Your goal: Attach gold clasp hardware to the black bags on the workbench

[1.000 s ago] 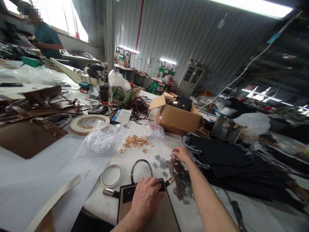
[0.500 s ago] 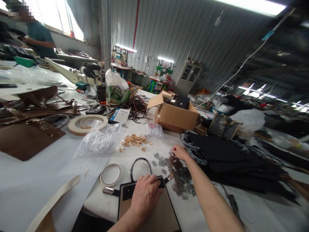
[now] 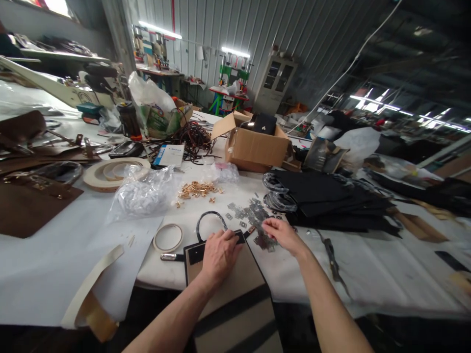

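Note:
My left hand (image 3: pixel 222 255) lies over the top edge of a tan and black handbag panel (image 3: pixel 235 284), its fingers curled down onto the black strip there. A rounded black handle (image 3: pixel 211 214) stands out beyond that edge, with a metal-ended tab (image 3: pixel 168 257) at the left. My right hand (image 3: pixel 281 235) is above the pile of small square metal plates (image 3: pixel 253 212), right of the panel. Its thumb and fingers are pinched together; whatever is between them is too small to make out.
Gold-coloured fittings (image 3: pixel 200 189) lie beyond the handle. A tape roll (image 3: pixel 168 238) sits to the left, near a clear plastic bag (image 3: pixel 143 196). Stacked black bag pieces (image 3: pixel 331 196) lie on the right. Further back stands an open cardboard box (image 3: pixel 257 147); a brown bag (image 3: pixel 37 206) is far left.
My right hand has come back from the far side of the metal plates toward me, fingers pinched. My left hand stays on the panel. The camera view has tilted down.

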Demonstrator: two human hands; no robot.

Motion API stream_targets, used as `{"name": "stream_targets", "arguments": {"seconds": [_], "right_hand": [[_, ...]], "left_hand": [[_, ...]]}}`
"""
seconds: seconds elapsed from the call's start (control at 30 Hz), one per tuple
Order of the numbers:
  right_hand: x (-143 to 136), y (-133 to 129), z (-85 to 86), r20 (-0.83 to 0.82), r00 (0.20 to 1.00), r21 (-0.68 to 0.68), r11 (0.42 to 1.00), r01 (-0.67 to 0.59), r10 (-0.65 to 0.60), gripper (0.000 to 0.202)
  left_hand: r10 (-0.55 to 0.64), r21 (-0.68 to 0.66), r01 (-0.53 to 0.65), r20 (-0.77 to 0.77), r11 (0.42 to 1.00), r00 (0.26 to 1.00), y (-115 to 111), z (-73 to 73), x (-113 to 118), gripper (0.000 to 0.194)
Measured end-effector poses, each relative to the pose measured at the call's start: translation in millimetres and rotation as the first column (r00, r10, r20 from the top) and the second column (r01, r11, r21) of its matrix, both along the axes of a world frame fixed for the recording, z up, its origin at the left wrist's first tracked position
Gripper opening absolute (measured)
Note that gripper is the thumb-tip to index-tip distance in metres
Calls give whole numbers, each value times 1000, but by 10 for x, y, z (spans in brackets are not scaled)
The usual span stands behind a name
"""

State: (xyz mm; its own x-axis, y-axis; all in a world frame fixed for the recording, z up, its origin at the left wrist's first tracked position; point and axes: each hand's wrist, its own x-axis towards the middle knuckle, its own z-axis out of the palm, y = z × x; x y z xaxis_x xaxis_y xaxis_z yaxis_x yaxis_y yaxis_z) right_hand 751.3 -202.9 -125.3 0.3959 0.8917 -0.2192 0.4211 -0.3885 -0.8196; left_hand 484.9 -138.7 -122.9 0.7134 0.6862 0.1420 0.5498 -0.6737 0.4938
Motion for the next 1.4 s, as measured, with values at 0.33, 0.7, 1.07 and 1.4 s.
{"name": "stream_targets", "arguments": {"seconds": [0.33, 0.7, 1.07, 1.4], "right_hand": [[-684, -860, -306, 195, 962, 46, 981, 186, -192, 31], [-726, -636, -117, -317, 918, 204, 929, 309, -236, 39], [-879, -118, -153, -330, 942, 55, 995, 80, -58, 47], [-883, -56, -270, -282, 959, 62, 997, 37, -18, 37]], "left_hand": [[17, -13, -17, -12, 1000, 1000, -28, -11, 27, 24], [21, -16, -22, -33, 1000, 999, -13, -20, 19, 23], [70, -49, -66, 84, 997, 994, -10, -99, -4, 43], [53, 8, -54, 88, 999, 995, -5, -154, -7, 36]]}}
